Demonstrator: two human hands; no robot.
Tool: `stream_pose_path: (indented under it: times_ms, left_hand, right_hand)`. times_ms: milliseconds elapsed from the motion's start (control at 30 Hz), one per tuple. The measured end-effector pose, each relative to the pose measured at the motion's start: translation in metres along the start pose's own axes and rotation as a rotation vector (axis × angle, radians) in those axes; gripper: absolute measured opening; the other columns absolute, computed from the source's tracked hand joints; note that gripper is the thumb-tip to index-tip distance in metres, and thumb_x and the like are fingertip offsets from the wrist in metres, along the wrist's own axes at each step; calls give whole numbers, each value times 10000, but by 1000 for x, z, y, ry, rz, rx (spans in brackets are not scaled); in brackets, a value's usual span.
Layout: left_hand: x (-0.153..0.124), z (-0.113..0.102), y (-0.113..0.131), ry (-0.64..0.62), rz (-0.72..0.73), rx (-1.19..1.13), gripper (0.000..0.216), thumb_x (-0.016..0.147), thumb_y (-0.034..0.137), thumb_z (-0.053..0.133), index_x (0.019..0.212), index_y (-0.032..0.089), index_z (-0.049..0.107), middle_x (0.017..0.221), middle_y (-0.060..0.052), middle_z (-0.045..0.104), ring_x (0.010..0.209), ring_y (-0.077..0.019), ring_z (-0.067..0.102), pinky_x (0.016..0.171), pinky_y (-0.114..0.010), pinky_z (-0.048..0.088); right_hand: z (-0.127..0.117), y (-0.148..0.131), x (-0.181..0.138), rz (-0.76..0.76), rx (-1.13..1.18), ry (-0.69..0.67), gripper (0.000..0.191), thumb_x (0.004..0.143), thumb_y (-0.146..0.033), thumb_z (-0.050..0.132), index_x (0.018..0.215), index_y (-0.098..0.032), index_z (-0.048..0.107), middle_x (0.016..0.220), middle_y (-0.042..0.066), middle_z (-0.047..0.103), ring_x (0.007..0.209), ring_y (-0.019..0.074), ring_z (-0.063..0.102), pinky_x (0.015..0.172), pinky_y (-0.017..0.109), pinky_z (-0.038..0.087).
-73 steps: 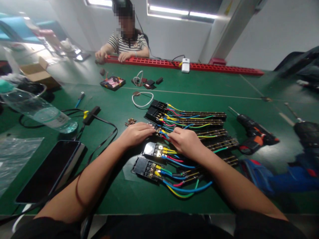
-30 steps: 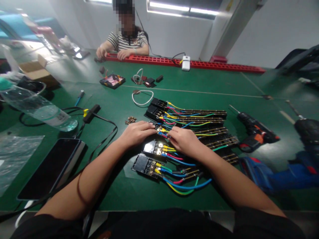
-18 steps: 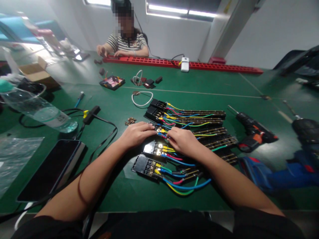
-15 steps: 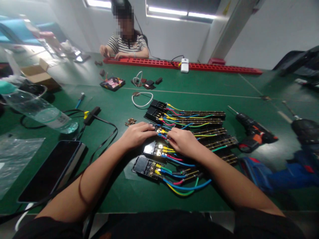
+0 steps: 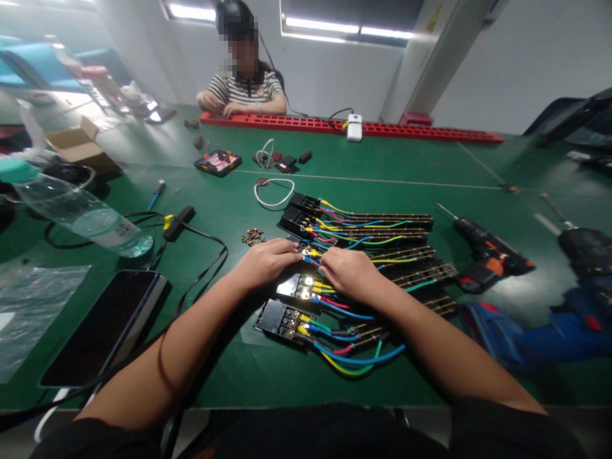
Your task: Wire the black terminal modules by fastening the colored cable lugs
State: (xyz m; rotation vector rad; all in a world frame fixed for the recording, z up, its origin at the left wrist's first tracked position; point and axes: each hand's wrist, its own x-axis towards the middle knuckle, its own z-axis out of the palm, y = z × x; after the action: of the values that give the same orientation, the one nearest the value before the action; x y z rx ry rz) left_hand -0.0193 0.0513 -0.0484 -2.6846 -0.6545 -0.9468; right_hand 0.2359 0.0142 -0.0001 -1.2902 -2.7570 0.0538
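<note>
left hand (image 5: 264, 262) now, fingers nearly straight and laid together, tips at the left part of the middle block (image 5: 305, 250), third in a row of five; they look to be touching it, but whether anything is pinched there, i can't tell. and the right hand (image 5: 352, 273), on the block's right, fingers curled in toward the thumb with hardly a gap, tips in among the coloured wires (image 5: 313, 254); the knuckles hide whether one of them is gripped.

moving out! two far blocks (image 5: 296, 220) lie beyond the middle block, two near blocks (image 5: 292, 287) on its close side, wires running off rightward to dark strips (image 5: 406, 256). left of the middle block, just past the left knuckles, a little heap of screws (image 5: 252, 236). beyond the block, a white loop (image 5: 275, 205) of cable.

well to its right, an orange-and-black drill (image 5: 492, 252), and closer in, a blurred blue drill (image 5: 540, 335). well to its left, a black connector (image 5: 179, 224), a bottle (image 5: 102, 223) past that, and nearer, a phone (image 5: 102, 328).

farthest beyond the block, across the green table (image 5: 229, 382), a long red rail (image 5: 310, 123), a white box (image 5: 354, 127) against it, and a person (image 5: 246, 89) in stripes, hands at its left end.
</note>
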Motion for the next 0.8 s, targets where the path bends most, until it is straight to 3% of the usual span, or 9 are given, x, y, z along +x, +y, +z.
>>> stream_pose_path:
  times_ms: [233,800]
  left_hand:
    - [-4,3,-5,16,1,-8,212,999,207,555,1068,198,755,1060,-87,761,940,-173,736,815,-291,627]
    - [6,-9,1,-127,-28,24,204,973,171,573,1074,213,746,1051,-78,724,939,-182,694,795,-283,592]
  right_hand:
    - [1,-2,1,34,-19,-8,220,1002,-265,503,1006,-124,673,951,101,701,756,168,563,603,300,237]
    - [-6,-1,0,41,-27,-41,221,1008,-273,493,1014,-141,670,968,88,710,765,169,581,592,304,235]
